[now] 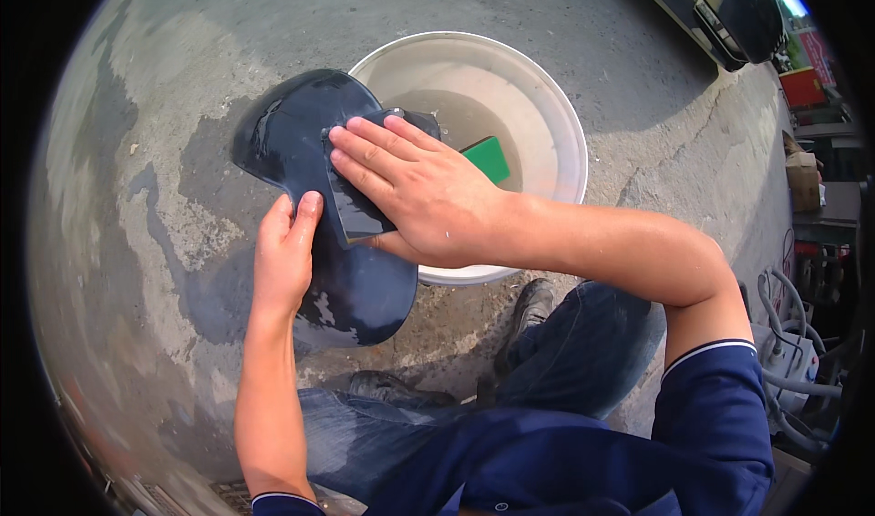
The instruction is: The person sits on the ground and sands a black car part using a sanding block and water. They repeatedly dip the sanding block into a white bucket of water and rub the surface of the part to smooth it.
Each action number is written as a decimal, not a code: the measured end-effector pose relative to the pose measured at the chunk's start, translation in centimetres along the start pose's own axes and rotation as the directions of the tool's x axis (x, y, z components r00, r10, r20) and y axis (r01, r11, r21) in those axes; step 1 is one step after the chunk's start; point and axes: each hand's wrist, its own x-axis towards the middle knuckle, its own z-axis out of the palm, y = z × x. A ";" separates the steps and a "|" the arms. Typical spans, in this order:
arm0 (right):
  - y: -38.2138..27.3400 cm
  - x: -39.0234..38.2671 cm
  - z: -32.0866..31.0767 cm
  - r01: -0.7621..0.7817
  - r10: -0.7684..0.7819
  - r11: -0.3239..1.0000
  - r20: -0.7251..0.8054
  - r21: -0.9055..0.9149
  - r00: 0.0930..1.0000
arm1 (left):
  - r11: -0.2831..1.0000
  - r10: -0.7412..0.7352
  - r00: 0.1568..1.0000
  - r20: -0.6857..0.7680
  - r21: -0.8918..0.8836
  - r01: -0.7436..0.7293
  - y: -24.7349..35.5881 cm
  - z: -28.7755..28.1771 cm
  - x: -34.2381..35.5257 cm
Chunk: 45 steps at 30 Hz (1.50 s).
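A glossy, wet black curved panel [360,293] hangs partly over a round white basin [556,106], left of its middle. My left hand [287,252] grips the panel's left edge, thumb on top. Across a dark rectangular sheet [360,211] on the panel, my right hand [428,192] lies with long fingers extended and pressed down, its thumb along the sheet's lower edge. A green block [485,159] is in the cloudy water of the basin, partly behind my right hand.
Wet concrete floor [155,170] surrounds the basin. A large dark painted part [729,15] lies at upper right. Along the right side are a cardboard box [802,179], grey hoses and machinery [788,366]. My legs and shoes are below the basin.
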 end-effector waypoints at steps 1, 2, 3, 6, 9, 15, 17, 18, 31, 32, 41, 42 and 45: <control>-1.7 -2.0 -1.0 0.032 -0.040 0.996 0.085 0.089 0.996 | 0.998 0.000 1.000 0.030 0.067 -0.002 -0.3 -0.7 0.1; -2.9 -3.5 -1.6 0.055 -0.074 0.991 0.153 0.126 0.986 | 0.998 -0.012 0.999 0.031 0.069 0.009 -0.4 -0.8 0.1; -2.2 -3.1 -1.2 0.056 -0.071 0.991 0.114 0.123 0.991 | 0.997 -0.023 0.999 0.031 0.071 0.020 -0.5 -0.9 0.1; 2.8 2.1 0.2 -0.043 0.043 0.999 -0.080 0.001 0.996 | 0.999 -0.011 0.999 0.032 0.046 0.009 -0.5 -0.1 0.7; 0.2 0.6 0.2 -0.017 0.017 1.000 -0.030 0.009 0.999 | 0.999 0.002 1.000 0.022 0.038 -0.002 -0.5 0.0 0.4; 3.0 3.6 -0.3 -0.031 0.028 0.995 -0.028 -0.096 0.999 | 0.998 -0.012 1.000 0.007 0.065 0.011 0.0 0.6 0.4; -0.3 1.2 -0.7 0.024 -0.022 0.999 0.060 -0.037 0.998 | 0.998 -0.006 1.000 0.018 0.062 0.005 -0.4 -0.2 0.2; -1.6 0.1 -1.2 0.056 -0.055 0.998 0.102 -0.008 0.993 | 0.995 0.001 1.000 0.013 0.104 -0.002 -0.5 -0.6 0.3; 1.7 3.1 -1.9 -0.002 0.013 0.976 0.053 -0.217 0.999 | 0.989 0.044 0.999 -0.014 0.143 -0.041 -0.7 -0.1 1.0; 0.1 2.0 -2.2 0.037 -0.016 0.981 0.107 -0.189 0.994 | 0.984 0.050 0.999 -0.018 0.172 -0.046 -0.6 -0.4 0.8; -1.5 0.6 -2.4 0.089 -0.063 0.985 0.177 -0.146 0.982 | 0.980 0.074 0.997 -0.011 0.187 -0.071 -1.0 -0.8 0.5; -1.5 0.1 -2.3 0.115 -0.096 0.989 0.185 -0.095 0.978 | 0.982 0.066 0.998 -0.007 0.179 -0.064 -0.4 -0.4 0.4; 2.9 4.1 -1.5 -0.016 0.015 0.977 -0.007 -0.213 1.000 | 0.975 0.086 0.996 -0.016 0.206 -0.081 -0.2 0.1 0.5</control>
